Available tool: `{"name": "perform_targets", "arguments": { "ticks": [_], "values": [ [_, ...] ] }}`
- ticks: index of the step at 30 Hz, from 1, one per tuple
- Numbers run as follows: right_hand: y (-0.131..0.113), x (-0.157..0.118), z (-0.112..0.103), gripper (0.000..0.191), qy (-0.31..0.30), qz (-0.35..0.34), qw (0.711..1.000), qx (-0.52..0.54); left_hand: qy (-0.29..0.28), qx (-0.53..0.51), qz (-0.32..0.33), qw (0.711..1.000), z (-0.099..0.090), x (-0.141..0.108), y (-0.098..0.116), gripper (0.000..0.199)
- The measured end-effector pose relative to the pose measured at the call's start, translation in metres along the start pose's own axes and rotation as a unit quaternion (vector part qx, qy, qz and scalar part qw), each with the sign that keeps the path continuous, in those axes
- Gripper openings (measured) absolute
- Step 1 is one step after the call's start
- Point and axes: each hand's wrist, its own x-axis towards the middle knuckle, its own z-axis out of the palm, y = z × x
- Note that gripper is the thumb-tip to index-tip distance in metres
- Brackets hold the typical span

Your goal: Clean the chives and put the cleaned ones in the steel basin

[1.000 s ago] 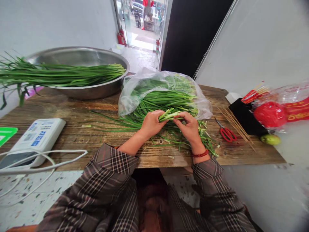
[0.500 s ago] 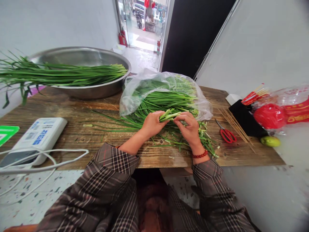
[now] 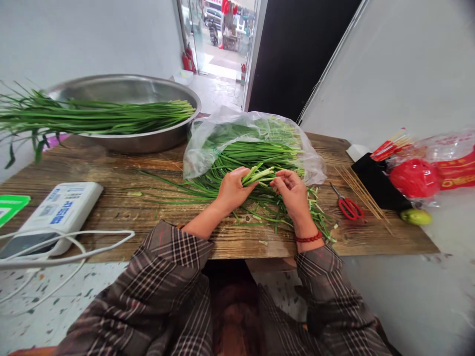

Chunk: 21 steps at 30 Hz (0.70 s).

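My left hand (image 3: 233,190) is closed around a small bunch of garlic chives (image 3: 262,174), whose pale stem ends point to the right. The thumb and fingers of my right hand (image 3: 294,194) pinch at the tips of those stems; exactly how many strands they grip is hidden. Just beyond both hands, a clear plastic bag (image 3: 202,155) lies spread open with more garlic chives (image 3: 256,154) inside and spilling out of it. Loose leaves and stem trimmings (image 3: 319,217) are scattered on the wooden table (image 3: 237,242) below and beside my right hand.
A steel basin (image 3: 148,143) at the back left carries a long bundle of chives (image 3: 122,116). Red-handled scissors (image 3: 351,208), thin sticks (image 3: 365,198) and a black box (image 3: 378,183) are on the right. A white device (image 3: 63,212) with cables lies at the left.
My right hand has shifted slightly right along the stems, its fingertips moving from over them to their ends. The left hand keeps its hold, barely moving.
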Motion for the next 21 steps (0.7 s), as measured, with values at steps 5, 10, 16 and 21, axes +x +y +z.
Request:
{"name": "perform_targets", "arguments": {
  "ticks": [5, 10, 16, 21],
  "values": [
    [0.002, -0.001, 0.007, 0.03, -0.016, -0.009, 0.999, 0.027, -0.012, 0.042, 0.021, 0.999, 0.001, 0.0, 0.003, 0.021],
    [0.003, -0.003, 0.011, 0.029, -0.008, -0.039, 0.999, 0.022, -0.023, 0.063, 0.025, 0.997, 0.001, -0.001, 0.007, 0.02],
    [0.002, -0.006, 0.016, 0.025, 0.019, -0.103, 0.992, -0.065, -0.041, 0.064, 0.029, 0.997, 0.003, -0.002, 0.004, 0.023],
    [0.001, -0.007, 0.016, 0.028, 0.025, -0.135, 0.987, -0.082, -0.039, 0.025, 0.011, 0.999, 0.004, -0.002, 0.0, 0.022]
  ]
}}
